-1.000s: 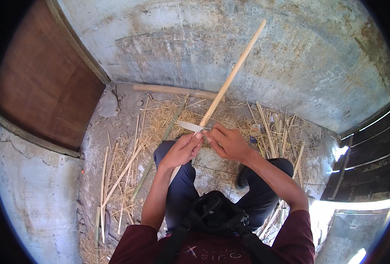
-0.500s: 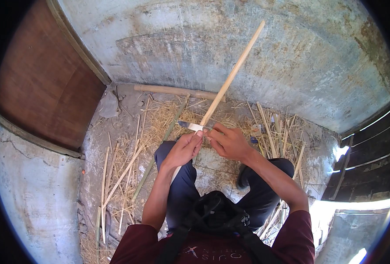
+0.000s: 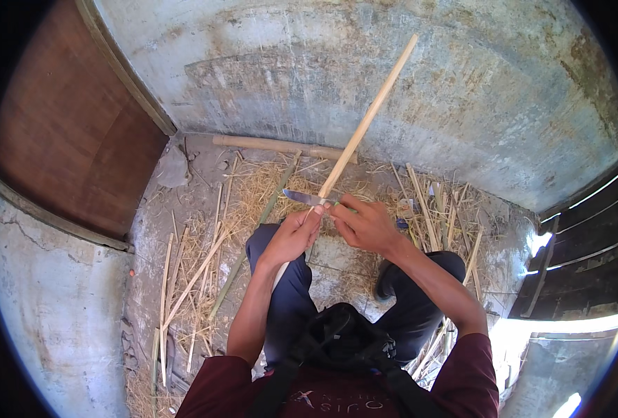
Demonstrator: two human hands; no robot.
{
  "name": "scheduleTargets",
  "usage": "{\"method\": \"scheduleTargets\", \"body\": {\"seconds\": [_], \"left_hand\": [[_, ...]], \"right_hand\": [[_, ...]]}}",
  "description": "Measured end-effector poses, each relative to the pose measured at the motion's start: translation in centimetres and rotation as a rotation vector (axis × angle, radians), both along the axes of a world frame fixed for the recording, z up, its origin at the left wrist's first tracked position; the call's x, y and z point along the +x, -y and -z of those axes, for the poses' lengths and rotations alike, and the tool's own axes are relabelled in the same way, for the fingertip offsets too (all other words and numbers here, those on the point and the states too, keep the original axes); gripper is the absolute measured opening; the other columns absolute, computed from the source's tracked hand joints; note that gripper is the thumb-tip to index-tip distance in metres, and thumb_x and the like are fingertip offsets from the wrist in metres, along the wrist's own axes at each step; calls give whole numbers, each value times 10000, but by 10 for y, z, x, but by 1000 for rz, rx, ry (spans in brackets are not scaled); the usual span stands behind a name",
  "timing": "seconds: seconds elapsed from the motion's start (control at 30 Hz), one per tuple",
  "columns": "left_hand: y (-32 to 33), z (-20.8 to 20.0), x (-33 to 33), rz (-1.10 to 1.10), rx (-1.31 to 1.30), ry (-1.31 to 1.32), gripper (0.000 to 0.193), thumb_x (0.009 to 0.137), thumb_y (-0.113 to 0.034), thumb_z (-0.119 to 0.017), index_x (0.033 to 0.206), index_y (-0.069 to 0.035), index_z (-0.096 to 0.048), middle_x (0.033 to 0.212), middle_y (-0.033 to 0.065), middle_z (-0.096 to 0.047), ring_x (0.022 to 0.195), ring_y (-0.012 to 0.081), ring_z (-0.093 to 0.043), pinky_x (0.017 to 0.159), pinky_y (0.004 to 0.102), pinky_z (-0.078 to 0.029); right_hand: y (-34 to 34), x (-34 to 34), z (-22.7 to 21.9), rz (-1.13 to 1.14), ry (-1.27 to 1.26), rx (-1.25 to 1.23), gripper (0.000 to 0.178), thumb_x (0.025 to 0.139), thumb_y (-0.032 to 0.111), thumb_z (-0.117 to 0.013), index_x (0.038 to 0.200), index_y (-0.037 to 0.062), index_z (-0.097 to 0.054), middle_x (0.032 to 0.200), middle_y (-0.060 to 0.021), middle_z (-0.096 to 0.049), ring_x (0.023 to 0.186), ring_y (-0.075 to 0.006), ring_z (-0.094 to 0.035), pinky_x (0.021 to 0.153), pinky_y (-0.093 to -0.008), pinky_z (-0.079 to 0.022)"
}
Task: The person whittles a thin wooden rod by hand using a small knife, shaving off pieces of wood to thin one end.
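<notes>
A long pale bamboo strip slants from my lap up toward the wall. My left hand is closed around its lower part, above my left thigh. My right hand grips a knife, its handle mostly hidden by the fingers. The knife's blade points left and lies across the strip just above my left thumb. Both hands meet there, thumbs close together. The strip's lower end passes under my left hand and shows again beside my left forearm.
Thin shavings cover the floor ahead. Split bamboo strips lie left, with a green strip among them, and more strips lie right. A bamboo pole rests along the stained wall. A brown door panel stands left.
The knife blade has turned slightly, its flat showing greyer, with its tip a little higher. The bamboo strip's far end has shifted slightly left. Both hands keep their grip.
</notes>
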State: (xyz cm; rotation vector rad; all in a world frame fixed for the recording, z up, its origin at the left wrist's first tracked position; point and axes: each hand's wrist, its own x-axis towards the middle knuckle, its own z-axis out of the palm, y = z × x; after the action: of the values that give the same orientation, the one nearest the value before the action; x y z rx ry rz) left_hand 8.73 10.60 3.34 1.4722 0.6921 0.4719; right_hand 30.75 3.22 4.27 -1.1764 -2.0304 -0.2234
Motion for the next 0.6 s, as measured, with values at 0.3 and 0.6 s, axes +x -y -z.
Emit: {"method": "scheduleTargets", "body": {"seconds": [0.3, 0.6], "left_hand": [[0, -4, 3, -36, -73, 25, 581, 1205, -496, -440, 749, -138, -465, 600, -52, -410, 533, 63, -374, 504, 286, -315], [1, -15, -6, 36, -125, 13, 596, 1201, -534, -415, 759, -136, -463, 596, -52, -405, 464, 56, -361, 414, 259, -284]], "right_hand": [[-5, 7, -11, 184, -97, -27, 264, 936, 62, -750, 1195, 103, -721, 938, -87, -669, 651, -255, -683, 539, -394, -510], [-5, 35, -24, 158, -365, -154, 131, 1024, 38, -679, 1147, 50, -720, 921, -127, -689, 703, -317, -685, 624, -436, -535]]}}
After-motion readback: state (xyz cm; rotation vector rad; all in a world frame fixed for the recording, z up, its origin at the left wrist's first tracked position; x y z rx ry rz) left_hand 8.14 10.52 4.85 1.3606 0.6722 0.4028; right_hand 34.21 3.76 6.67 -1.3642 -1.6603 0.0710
